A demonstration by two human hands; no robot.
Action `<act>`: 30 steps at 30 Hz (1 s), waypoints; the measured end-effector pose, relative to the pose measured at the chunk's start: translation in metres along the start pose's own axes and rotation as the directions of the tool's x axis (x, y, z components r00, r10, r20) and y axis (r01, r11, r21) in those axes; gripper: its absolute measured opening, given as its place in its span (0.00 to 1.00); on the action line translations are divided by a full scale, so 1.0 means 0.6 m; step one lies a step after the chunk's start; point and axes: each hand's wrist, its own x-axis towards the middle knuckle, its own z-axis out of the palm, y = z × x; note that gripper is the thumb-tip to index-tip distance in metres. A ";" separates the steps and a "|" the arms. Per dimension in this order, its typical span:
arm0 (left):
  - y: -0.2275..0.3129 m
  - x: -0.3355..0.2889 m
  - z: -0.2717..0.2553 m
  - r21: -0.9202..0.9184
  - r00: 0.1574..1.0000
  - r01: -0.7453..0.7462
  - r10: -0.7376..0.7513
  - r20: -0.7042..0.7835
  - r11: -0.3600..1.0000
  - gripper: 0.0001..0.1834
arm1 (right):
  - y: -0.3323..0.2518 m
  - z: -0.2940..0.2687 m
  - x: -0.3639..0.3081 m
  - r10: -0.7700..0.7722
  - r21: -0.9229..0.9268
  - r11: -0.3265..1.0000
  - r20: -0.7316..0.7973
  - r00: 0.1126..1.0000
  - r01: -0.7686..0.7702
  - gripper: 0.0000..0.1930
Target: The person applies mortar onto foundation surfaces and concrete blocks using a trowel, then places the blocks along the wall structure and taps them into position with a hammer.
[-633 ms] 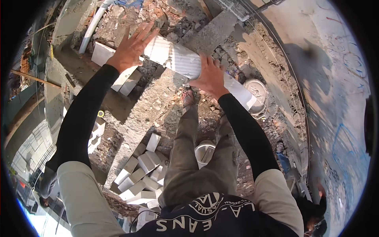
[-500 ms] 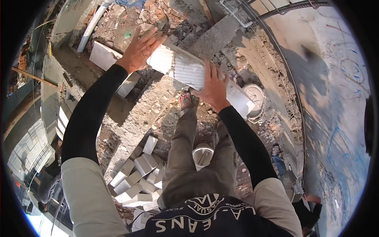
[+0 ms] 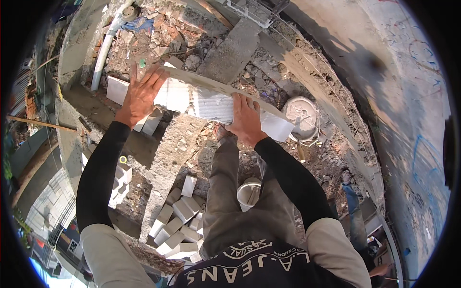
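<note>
A row of white building blocks [image 3: 176, 94] runs across in front of me, its top edge coated grey. The middle block [image 3: 212, 106] has a ridged, mortar-like face. My left hand [image 3: 139, 96] lies over the left part of the row, fingers stretched out and slightly spread, palm hidden. Farther right, my right hand [image 3: 247, 117] is closed over the middle block's right end, its fingers bent over the top edge and the thumb against the near face. A plain white block [image 3: 274, 126] continues the row beyond that hand.
A bucket of pale mortar [image 3: 301, 116] stands right of the row. Another bucket [image 3: 248, 193] sits between my legs. Several loose blocks [image 3: 177, 223] are heaped at lower left. Rubble [image 3: 168, 36] and a white pipe [image 3: 106, 53] lie beyond; a painted wall [image 3: 408, 120] rises at right.
My view has shifted, so the row and both hands appear farther left and lower. My left hand has come down closer onto the row; the right keeps its hold on the block.
</note>
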 end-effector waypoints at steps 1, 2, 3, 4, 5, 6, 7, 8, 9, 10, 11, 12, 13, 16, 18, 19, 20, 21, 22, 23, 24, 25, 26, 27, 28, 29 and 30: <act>0.027 0.004 -0.027 -0.055 0.998 0.004 -0.001 0.070 0.998 0.57 | 0.024 -0.014 -0.004 -0.037 0.010 0.999 -0.009 0.999 0.038 0.51; 0.053 0.002 -0.059 -0.103 0.989 0.019 -0.004 0.145 0.994 0.55 | 0.041 -0.033 -0.016 -0.044 0.013 0.999 -0.017 0.999 0.045 0.51; 0.093 0.000 -0.086 -0.165 0.994 0.016 0.001 0.107 0.986 0.53 | 0.062 -0.059 -0.058 -0.054 -0.009 0.998 -0.006 0.999 0.054 0.51; 0.137 -0.005 -0.116 -0.228 0.998 0.014 0.002 0.068 0.974 0.50 | 0.080 -0.093 -0.103 -0.065 -0.033 0.997 0.007 0.998 0.065 0.51; 0.167 -0.024 -0.142 -0.272 0.997 0.020 0.000 0.072 0.962 0.48 | 0.090 -0.116 -0.135 -0.086 -0.027 0.996 0.048 0.995 0.088 0.51; 0.190 -0.038 -0.180 -0.233 0.996 0.012 0.009 0.089 0.972 0.50 | 0.094 -0.143 -0.161 -0.115 -0.018 0.993 0.079 0.990 0.116 0.52; 0.216 -0.044 -0.204 -0.331 0.994 0.029 0.009 0.113 0.943 0.51 | 0.103 -0.174 -0.187 -0.113 -0.020 0.993 0.121 0.986 0.116 0.53; 0.238 -0.046 -0.227 -0.431 0.990 0.047 0.015 0.138 0.901 0.53 | 0.107 -0.207 -0.216 -0.107 -0.022 0.993 0.169 0.980 0.112 0.54; 0.254 -0.039 -0.240 -0.441 0.991 0.048 0.014 0.136 0.896 0.53 | 0.107 -0.244 -0.243 -0.104 -0.030 0.993 0.177 0.979 0.111 0.54; 0.263 -0.030 -0.258 -0.462 0.985 0.019 0.062 0.159 0.887 0.56 | 0.104 -0.285 -0.261 -0.057 -0.027 0.997 0.254 0.965 0.066 0.54; 0.274 -0.010 -0.264 -0.490 0.980 -0.021 0.116 0.164 0.871 0.59 | 0.110 -0.319 -0.276 0.003 -0.045 0.999 0.324 0.946 0.013 0.55; 0.282 0.012 -0.272 -0.501 0.984 -0.032 0.116 0.136 0.865 0.59 | 0.115 -0.347 -0.291 0.016 -0.074 0.997 0.317 0.948 0.007 0.55; 0.291 0.035 -0.286 -0.526 0.980 -0.078 0.161 0.114 0.847 0.59 | 0.121 -0.378 -0.312 0.075 -0.114 0.993 0.336 0.939 -0.038 0.55; 0.309 0.133 -0.343 -0.534 0.970 -0.197 0.244 0.018 0.822 0.59 | 0.133 -0.488 -0.376 0.147 -0.157 0.982 0.290 0.946 -0.105 0.54; 0.313 0.195 -0.373 -0.495 0.926 -0.373 0.351 -0.142 0.785 0.61 | 0.140 -0.551 -0.403 0.252 -0.228 0.950 0.163 0.954 -0.212 0.55; 0.316 0.211 -0.390 -0.497 0.931 -0.362 0.331 -0.152 0.789 0.61 | 0.151 -0.578 -0.414 0.249 -0.231 0.947 0.086 0.965 -0.224 0.56; 0.317 0.224 -0.407 -0.478 0.942 -0.315 0.209 -0.263 0.820 0.62 | 0.156 -0.610 -0.411 0.198 -0.257 0.949 0.034 0.980 -0.183 0.55; 0.317 0.226 -0.417 -0.464 0.927 -0.259 0.083 -0.366 0.847 0.63 | 0.166 -0.634 -0.411 0.182 -0.290 0.940 -0.015 0.983 -0.178 0.55; 0.324 0.219 -0.415 -0.475 0.924 -0.254 0.067 -0.376 0.842 0.63 | 0.179 -0.661 -0.420 0.180 -0.328 0.925 -0.064 0.982 -0.191 0.55; 0.326 0.197 -0.402 -0.615 0.953 -0.083 -0.119 -0.280 0.784 0.63 | 0.192 -0.689 -0.415 0.205 -0.388 0.894 -0.088 0.975 -0.223 0.54; 0.328 0.175 -0.383 -0.726 0.946 0.084 -0.283 -0.157 0.683 0.63 | 0.204 -0.716 -0.415 0.245 -0.392 0.882 -0.098 0.965 -0.263 0.54; 0.332 0.144 -0.339 -0.812 0.938 0.172 -0.345 -0.038 0.557 0.62 | 0.229 -0.737 -0.417 0.238 -0.414 0.870 -0.123 0.963 -0.268 0.54; 0.341 0.106 -0.273 -0.872 0.918 0.259 -0.386 0.089 0.415 0.61 | 0.255 -0.756 -0.418 0.231 -0.435 0.858 -0.147 0.962 -0.272 0.54; 0.354 0.057 -0.200 -0.864 0.863 0.415 -0.425 0.273 0.286 0.61 | 0.267 -0.769 -0.401 0.214 -0.455 0.853 -0.144 0.966 -0.256 0.54; 0.373 -0.005 -0.137 -0.817 0.778 0.555 -0.447 0.442 0.159 0.61 | 0.279 -0.779 -0.384 0.198 -0.468 0.851 -0.135 0.971 -0.238 0.54; 0.394 -0.083 -0.066 -0.723 0.698 0.673 -0.459 0.550 0.158 0.60 | 0.295 -0.779 -0.366 0.206 -0.453 0.854 -0.157 0.966 -0.255 0.54; 0.414 -0.174 0.003 -0.690 0.626 0.722 -0.466 0.625 0.045 0.59 | 0.306 -0.777 -0.343 0.209 -0.434 0.860 -0.179 0.961 -0.268 0.54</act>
